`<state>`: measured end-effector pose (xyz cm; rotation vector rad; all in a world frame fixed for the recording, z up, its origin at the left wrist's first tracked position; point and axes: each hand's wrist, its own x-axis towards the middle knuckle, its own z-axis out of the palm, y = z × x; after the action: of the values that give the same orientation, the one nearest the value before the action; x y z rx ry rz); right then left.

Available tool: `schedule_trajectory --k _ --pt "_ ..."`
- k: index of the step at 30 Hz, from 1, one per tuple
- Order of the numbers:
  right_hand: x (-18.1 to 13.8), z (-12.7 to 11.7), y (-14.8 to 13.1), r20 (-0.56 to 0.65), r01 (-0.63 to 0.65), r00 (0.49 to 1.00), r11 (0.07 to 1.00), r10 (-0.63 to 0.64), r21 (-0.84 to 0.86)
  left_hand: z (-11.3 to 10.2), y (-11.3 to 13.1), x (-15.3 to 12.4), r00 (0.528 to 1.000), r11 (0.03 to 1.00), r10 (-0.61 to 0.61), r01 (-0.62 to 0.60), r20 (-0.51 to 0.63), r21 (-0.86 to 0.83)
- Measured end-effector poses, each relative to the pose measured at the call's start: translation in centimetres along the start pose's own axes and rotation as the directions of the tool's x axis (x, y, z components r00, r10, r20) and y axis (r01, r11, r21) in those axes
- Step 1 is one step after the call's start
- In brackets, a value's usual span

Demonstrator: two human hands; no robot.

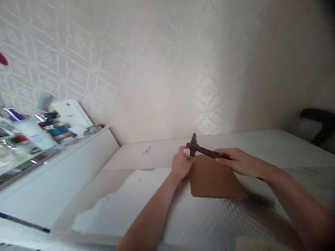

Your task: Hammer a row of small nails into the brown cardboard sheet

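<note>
My right hand (234, 160) is wrapped around the handle of a dark hammer (193, 145). The hammer's head stands just above the fingertips of my left hand (181, 164). That left hand is closed, thumb and fingers together, at the upper left corner of a brown board (213, 179). Whatever sits between those fingertips is too small and blurred to make out. The board lies over a whitish, patterned sheet (110, 209) on the table, and its upper right part is partly covered by the right hand.
Several tiny dark pieces (147, 150) lie on the white table (162, 148). At the left, a white cabinet (60, 184) carries a clutter of bottles and boxes. Patterned wallpaper (157, 87) rises behind the table. A black object (320, 120) stands at the far right.
</note>
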<state>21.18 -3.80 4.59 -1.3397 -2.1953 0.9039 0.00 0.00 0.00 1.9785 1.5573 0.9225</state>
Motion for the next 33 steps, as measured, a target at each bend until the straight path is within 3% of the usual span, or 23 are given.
schedule_trajectory --k 11,33 --pt "0.44 0.28 0.36 0.035 -0.019 0.999 1.0 0.019 0.013 -0.3 -0.28 0.11 0.999 0.999 -0.046 0.046 -0.003 -0.024" --pt "0.32 0.2 0.16 -0.004 -0.031 0.999 0.999 0.032 0.012 -0.31 -0.45 0.07 0.999 0.997 -0.046 0.046 -0.007 -0.056"
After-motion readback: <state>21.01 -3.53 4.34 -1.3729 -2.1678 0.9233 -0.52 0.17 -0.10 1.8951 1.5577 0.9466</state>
